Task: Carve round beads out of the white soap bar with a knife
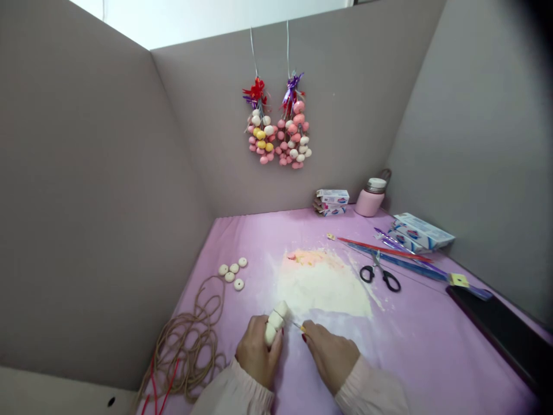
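My left hand (259,350) is closed around a white soap-like piece (277,320), rounded and lumpy with grooves across it. My right hand (329,353) pinches a small knife-like tool (298,326) with a thin metal blade and a bit of yellow at its handle. Its tip points toward the white piece, close to its right side; whether they touch I cannot tell. Beyond both hands lies a spread of white shavings (324,288), tinted orange and pink along its far edge. Several round white beads with holes (230,276) rest to the left.
Tangled brown cord (190,346) lies at left with red strips. At right are black-handled scissors (380,274), coloured ribbons (397,262), soap boxes (421,230) and a black flat object (496,334). More boxes (334,197) and a pink jar (369,199) stand behind. Bead bunches (261,135) hang on the partition.
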`<state>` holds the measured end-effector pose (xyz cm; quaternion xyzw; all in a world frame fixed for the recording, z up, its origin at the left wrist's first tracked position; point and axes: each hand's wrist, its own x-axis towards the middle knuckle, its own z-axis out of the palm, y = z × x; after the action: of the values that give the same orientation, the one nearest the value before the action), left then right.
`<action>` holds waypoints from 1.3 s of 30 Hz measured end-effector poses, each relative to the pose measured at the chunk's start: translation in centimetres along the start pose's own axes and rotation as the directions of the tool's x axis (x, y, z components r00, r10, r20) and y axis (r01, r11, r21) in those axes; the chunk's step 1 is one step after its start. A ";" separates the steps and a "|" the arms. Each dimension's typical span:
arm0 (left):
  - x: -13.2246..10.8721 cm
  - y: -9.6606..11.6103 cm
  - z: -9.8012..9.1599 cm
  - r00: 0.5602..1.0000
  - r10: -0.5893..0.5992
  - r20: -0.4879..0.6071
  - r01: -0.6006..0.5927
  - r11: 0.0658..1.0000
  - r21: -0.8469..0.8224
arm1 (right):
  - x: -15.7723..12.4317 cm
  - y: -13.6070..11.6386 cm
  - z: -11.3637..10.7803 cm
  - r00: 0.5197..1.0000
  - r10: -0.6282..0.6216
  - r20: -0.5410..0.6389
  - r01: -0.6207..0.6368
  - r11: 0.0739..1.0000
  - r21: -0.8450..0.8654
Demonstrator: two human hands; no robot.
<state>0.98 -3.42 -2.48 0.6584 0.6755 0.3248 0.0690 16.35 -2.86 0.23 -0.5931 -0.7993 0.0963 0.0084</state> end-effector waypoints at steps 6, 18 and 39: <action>0.1 0.1 -0.1 0.999 -0.039 -0.001 0.039 0.999 -0.030 | -0.2 1.0 -0.4 0.985 -0.050 -0.165 0.076 0.985 0.154; 0.3 2.4 -3.0 0.998 -0.057 0.002 0.052 0.898 -0.438 | -1.1 -0.8 -3.9 0.898 -0.086 -0.431 0.404 0.549 0.732; -2.0 8.3 -4.9 0.883 0.189 0.430 0.298 0.484 -0.823 | -3.4 0.5 -3.2 0.908 -0.415 -0.054 -0.264 -0.668 0.695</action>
<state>5.67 -7.66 5.10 0.5655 0.3990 0.4509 0.5636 18.21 -5.52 3.68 -0.1056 -0.2650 0.8702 0.4018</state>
